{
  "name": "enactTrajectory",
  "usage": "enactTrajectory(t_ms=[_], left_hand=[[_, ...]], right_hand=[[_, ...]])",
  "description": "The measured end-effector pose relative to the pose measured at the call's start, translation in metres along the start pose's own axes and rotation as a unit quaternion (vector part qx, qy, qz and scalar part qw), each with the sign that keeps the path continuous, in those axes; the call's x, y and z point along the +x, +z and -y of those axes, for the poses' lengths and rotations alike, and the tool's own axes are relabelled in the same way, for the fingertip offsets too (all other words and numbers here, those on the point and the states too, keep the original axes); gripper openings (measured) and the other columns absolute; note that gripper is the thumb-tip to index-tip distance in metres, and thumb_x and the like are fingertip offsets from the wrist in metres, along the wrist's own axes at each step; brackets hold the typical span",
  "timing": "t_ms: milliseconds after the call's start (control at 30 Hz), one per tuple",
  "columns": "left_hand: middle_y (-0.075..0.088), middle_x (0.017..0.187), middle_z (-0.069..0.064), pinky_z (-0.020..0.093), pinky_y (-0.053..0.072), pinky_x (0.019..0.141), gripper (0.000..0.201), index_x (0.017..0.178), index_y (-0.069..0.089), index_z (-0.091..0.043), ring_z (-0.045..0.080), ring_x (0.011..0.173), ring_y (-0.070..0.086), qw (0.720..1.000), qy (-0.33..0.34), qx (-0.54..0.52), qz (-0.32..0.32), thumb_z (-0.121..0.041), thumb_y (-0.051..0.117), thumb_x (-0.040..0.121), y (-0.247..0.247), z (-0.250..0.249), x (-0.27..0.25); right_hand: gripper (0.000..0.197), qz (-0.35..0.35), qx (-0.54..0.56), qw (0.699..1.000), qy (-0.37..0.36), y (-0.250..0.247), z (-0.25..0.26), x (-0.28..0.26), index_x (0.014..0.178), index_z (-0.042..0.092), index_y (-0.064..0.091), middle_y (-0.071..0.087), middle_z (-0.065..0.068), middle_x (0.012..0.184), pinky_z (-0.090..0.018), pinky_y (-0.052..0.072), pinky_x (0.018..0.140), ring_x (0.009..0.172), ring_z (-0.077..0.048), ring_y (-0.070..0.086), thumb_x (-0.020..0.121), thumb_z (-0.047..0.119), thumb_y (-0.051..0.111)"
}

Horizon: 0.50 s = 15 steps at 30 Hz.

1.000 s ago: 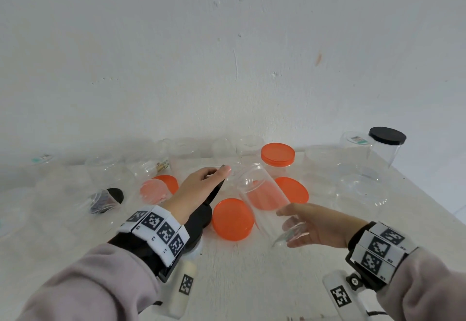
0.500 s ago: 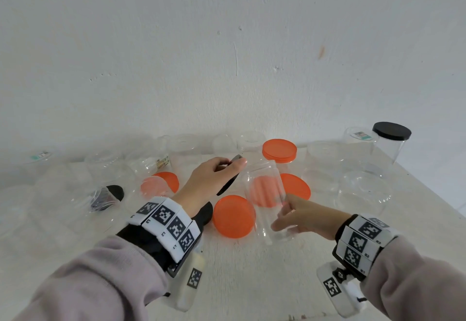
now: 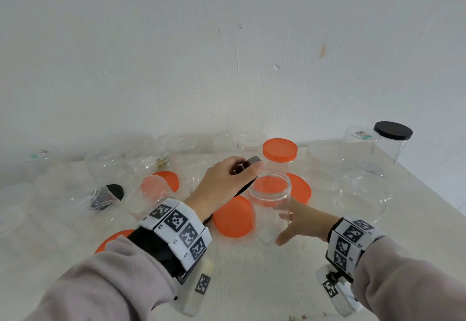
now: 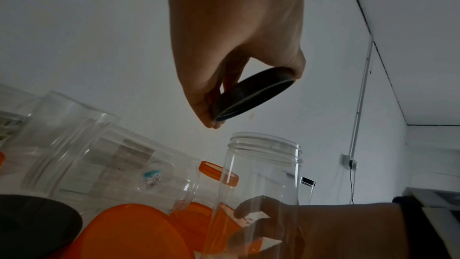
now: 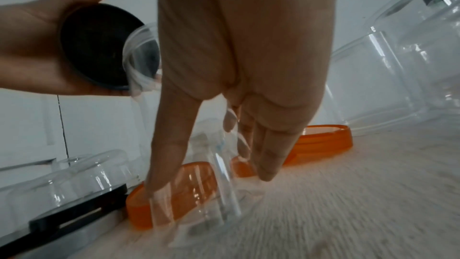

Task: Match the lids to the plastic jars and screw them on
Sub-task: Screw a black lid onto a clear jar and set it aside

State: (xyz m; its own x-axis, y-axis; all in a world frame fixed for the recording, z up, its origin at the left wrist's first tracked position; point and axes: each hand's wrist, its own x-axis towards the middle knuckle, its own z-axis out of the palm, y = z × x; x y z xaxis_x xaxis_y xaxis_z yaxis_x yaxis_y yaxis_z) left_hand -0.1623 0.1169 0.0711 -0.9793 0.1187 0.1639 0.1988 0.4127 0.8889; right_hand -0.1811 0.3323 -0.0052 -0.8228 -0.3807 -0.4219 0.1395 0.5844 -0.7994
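Observation:
A clear jar (image 3: 270, 203) stands upright with an open mouth in the middle of the white table (image 3: 252, 283). My right hand (image 3: 282, 228) grips its lower part, thumb on one side and fingers on the other (image 5: 268, 145). My left hand (image 3: 248, 167) pinches a black lid (image 3: 253, 161) by its rim, tilted, just above and left of the jar's mouth (image 4: 265, 143). In the left wrist view the black lid (image 4: 254, 94) hangs clear of the threaded rim, not touching it.
Loose orange lids lie beside the jar at left (image 3: 233, 216) and behind it at right (image 3: 301, 189). An orange-lidded jar (image 3: 280, 151) and a black-lidded jar (image 3: 392, 139) stand further back. Several open clear jars crowd the left and right of the table.
The jar went from tilted in my right hand to upright on the table, with that hand now lower on it. My left hand carried the black lid right, up to the jar's mouth.

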Motion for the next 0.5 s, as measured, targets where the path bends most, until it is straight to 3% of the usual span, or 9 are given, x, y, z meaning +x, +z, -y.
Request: enactTrajectory(t_ms=[133, 300, 433, 500], left_hand=[[0.067, 0.085, -0.015, 0.003, 0.044, 0.061, 0.04, 0.091, 0.064, -0.036, -0.008, 0.076, 0.06, 0.999, 0.028, 0.017, 0.01, -0.071, 0.06, 0.074, 0.005, -0.001, -0.002], [0.065, 0.1, -0.004, 0.023, 0.049, 0.076, 0.072, 0.102, 0.066, -0.022, 0.004, 0.091, 0.058, 0.994, 0.067, 0.079, 0.046, -0.079, 0.05, 0.062, 0.011, -0.012, -0.002], [0.057, 0.107, -0.009, 0.013, 0.039, 0.078, 0.045, 0.109, 0.063, -0.029, 0.004, 0.099, 0.051, 0.989, 0.073, 0.11, 0.064, -0.061, 0.065, 0.077, 0.019, -0.018, 0.002], [0.053, 0.112, -0.008, 0.012, 0.037, 0.078, 0.044, 0.115, 0.06, -0.03, 0.006, 0.102, 0.05, 0.986, 0.073, 0.129, 0.073, -0.055, 0.068, 0.079, 0.025, -0.019, 0.004]], right_hand=[[0.105, -0.012, -0.014, 1.0, 0.006, -0.003, -0.005, -0.004, 0.147, 0.029, 0.024, 0.042, 0.018, 0.126, -0.028, 0.029, 0.105, 0.139, -0.021, 0.03, 0.065, 0.006, 0.086], [0.109, -0.027, 0.031, 0.997, -0.059, -0.01, 0.0, -0.015, 0.148, 0.033, 0.018, 0.032, 0.014, 0.144, -0.036, 0.025, 0.115, 0.138, -0.014, 0.028, 0.065, 0.019, 0.088], [0.1, -0.064, 0.059, 0.989, -0.122, -0.008, 0.006, -0.018, 0.145, 0.039, 0.024, 0.041, 0.01, 0.143, -0.04, 0.034, 0.112, 0.132, -0.011, 0.038, 0.069, 0.019, 0.086], [0.098, -0.068, 0.058, 0.986, -0.141, -0.006, 0.005, -0.018, 0.144, 0.041, 0.026, 0.045, 0.013, 0.139, -0.033, 0.038, 0.107, 0.13, -0.007, 0.042, 0.07, 0.019, 0.086]])
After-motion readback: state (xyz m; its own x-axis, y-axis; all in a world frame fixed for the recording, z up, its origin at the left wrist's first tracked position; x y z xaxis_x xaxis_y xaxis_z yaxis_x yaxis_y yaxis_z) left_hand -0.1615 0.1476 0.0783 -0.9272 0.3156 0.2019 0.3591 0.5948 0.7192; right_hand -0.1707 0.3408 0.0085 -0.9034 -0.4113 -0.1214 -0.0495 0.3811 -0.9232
